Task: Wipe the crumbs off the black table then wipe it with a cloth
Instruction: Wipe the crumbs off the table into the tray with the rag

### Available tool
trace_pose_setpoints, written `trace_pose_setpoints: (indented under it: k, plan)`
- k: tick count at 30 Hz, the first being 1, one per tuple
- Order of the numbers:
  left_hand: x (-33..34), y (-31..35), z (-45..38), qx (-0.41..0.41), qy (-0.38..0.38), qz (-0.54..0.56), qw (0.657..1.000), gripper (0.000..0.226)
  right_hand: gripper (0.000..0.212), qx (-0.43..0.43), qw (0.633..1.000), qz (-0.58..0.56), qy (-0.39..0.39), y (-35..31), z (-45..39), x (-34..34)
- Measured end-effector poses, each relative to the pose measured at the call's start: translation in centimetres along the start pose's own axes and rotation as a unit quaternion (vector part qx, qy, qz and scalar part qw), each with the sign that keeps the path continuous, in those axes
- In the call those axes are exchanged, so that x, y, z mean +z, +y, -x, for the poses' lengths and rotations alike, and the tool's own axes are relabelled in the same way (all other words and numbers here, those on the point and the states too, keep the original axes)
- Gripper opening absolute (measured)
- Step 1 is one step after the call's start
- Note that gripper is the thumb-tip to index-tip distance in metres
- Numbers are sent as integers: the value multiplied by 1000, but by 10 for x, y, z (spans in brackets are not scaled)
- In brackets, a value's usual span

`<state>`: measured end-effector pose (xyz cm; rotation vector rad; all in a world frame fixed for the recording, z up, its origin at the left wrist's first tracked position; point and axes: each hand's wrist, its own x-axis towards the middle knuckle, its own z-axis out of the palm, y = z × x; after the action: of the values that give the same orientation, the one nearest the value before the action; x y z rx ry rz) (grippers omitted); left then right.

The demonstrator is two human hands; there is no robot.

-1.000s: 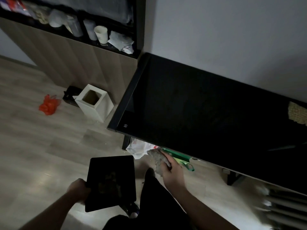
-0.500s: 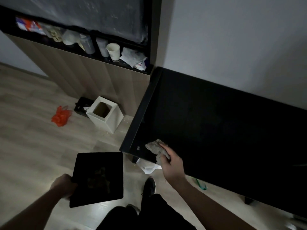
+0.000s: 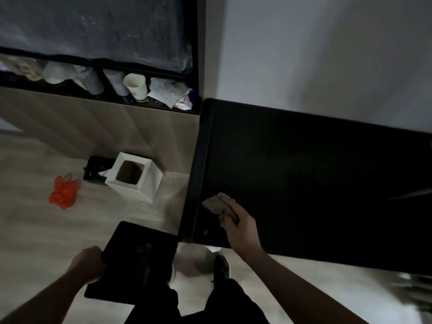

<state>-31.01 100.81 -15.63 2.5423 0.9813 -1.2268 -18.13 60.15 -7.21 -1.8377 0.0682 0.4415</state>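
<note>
Right grip (image 3: 240,226) clutches grey cloth (image 3: 216,203) on black bench (image 3: 315,183) near its left front corner, cloth under fingertips. Left grip (image 3: 87,264) holds black tray (image 3: 138,260) edge, off bench.

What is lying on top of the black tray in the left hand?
On the black tray lies a dim brownish pile, probably crumbs. The left hand grips its edge and hides that part.
</note>
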Motion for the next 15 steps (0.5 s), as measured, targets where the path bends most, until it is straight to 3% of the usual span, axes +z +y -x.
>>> trace_pose_setpoints:
  k: [8,15]
  plan:
    - [-42,21,-101,17,-21,-2,1000,25,53,22,991,51,119,-8,-45,56]
    - [-50,78,-188,30,-37,21,999,17,53,12,977,89,192,-6,-129,58]
